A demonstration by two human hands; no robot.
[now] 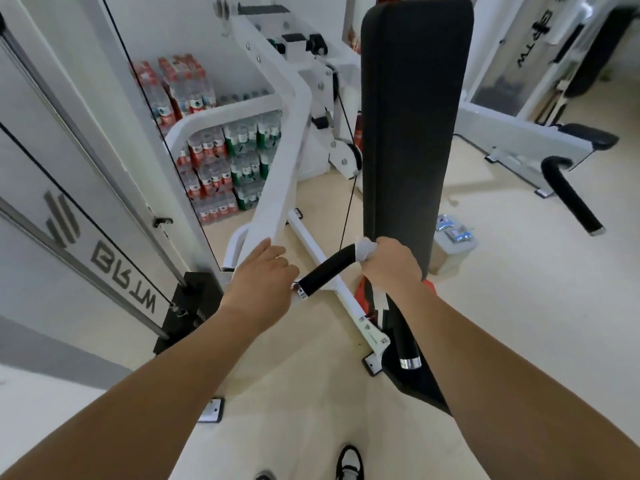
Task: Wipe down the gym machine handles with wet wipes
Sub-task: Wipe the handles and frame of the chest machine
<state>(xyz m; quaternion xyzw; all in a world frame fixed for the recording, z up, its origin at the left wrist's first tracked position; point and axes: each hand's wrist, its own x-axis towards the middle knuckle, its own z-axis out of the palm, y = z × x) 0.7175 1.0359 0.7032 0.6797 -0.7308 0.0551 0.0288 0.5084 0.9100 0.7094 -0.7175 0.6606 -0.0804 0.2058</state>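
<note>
A curved black foam handle (327,268) with a chrome end cap juts from the white gym machine at centre. My right hand (389,263) is wrapped around its upper end with a white wet wipe (365,250) bunched between palm and grip. My left hand (261,275) rests on the white frame arm (277,188) beside the handle's lower end, fingers curled over the metal. A second black handle (405,344) with a chrome cap hangs below my right forearm.
A tall black back pad (412,116) stands right behind the handle. A wet wipe pack (453,230) lies on a grey box on the floor. Stacked water bottle packs (221,168) sit at the back left. Another machine with a black handle (571,199) stands at right.
</note>
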